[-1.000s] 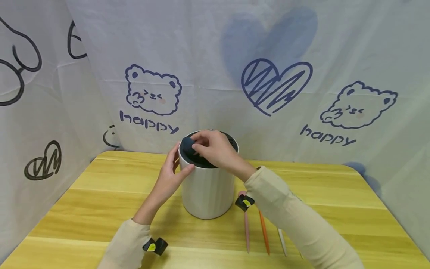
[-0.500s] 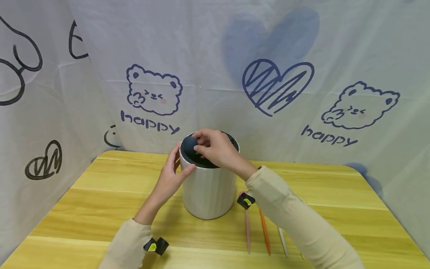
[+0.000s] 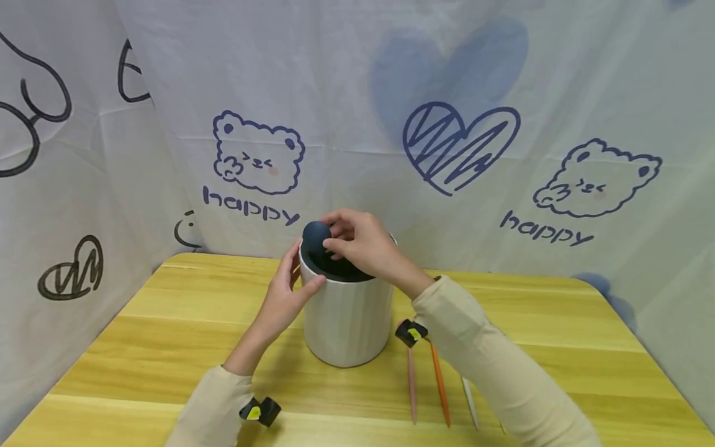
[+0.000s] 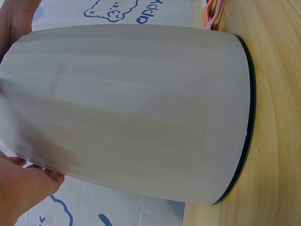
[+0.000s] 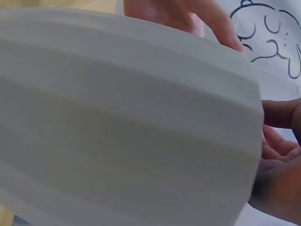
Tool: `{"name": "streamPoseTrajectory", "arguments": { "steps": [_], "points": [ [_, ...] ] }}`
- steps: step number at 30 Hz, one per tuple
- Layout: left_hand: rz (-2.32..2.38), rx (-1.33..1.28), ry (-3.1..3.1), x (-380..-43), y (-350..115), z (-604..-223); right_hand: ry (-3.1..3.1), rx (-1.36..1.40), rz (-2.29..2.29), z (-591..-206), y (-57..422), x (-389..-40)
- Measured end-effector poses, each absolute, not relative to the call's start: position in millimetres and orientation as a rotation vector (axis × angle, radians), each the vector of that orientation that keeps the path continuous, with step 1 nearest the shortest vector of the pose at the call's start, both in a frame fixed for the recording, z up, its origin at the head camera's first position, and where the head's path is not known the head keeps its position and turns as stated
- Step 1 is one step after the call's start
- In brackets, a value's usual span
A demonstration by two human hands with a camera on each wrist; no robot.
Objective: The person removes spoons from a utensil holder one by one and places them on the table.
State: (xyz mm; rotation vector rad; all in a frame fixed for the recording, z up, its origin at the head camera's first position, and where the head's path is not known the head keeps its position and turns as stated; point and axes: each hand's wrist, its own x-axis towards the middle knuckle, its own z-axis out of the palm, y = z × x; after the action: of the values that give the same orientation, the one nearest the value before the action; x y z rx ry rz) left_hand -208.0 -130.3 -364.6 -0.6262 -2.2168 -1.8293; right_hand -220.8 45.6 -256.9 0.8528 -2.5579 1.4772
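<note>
A white ribbed canister [image 3: 346,329] with a dark inside stands upright on the wooden table. My left hand [image 3: 285,295] holds its left side, thumb near the front rim and fingers round the back. Over the mouth, my right hand [image 3: 365,245] pinches a dark blue rounded piece [image 3: 316,236] at the left part of the rim. Its lower part is hidden in the canister, and I cannot tell what kind of thing it is. The canister wall [image 4: 131,108] fills most of the left wrist view. In the right wrist view, the ribbed wall [image 5: 131,127] hides the blue piece.
Right of the canister, a pink stick [image 3: 412,385], an orange stick [image 3: 440,385] and a white stick [image 3: 470,403] lie side by side, partly under the right forearm. A printed white cloth [image 3: 357,81] hangs behind the table [image 3: 139,347].
The right hand has raised the dark blue piece slightly, so more of it shows above the rim. The left hand stays on the canister.
</note>
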Motion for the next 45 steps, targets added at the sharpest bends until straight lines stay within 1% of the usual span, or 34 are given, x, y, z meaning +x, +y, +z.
{"name": "streamPoseTrajectory", "arguments": {
  "steps": [5, 11, 26, 32, 38, 45],
  "points": [
    [-1.827, -0.62, -2.217, -209, -130, -365, -2.446, 0.902, 1.55, -252, 51, -222],
    [-1.834, -0.601, -2.229, -207, -128, -363, -2.325, 0.939, 1.565, -237, 61, -219],
    [-1.806, -0.594, -2.211, -208, -129, -366, -2.09, 0.979, 1.611, -196, 87, -208],
    [-1.806, -0.605, -2.183, -210, -128, -368, -2.035, 0.938, 1.646, -182, 97, -204],
    [-1.808, -0.623, -2.17, -211, -128, -367, -2.04, 0.88, 1.738, -179, 106, -201],
    [-1.811, -0.618, -2.182, -209, -127, -365, -2.176, 0.827, 1.832, -191, 116, -198]
  ]
}}
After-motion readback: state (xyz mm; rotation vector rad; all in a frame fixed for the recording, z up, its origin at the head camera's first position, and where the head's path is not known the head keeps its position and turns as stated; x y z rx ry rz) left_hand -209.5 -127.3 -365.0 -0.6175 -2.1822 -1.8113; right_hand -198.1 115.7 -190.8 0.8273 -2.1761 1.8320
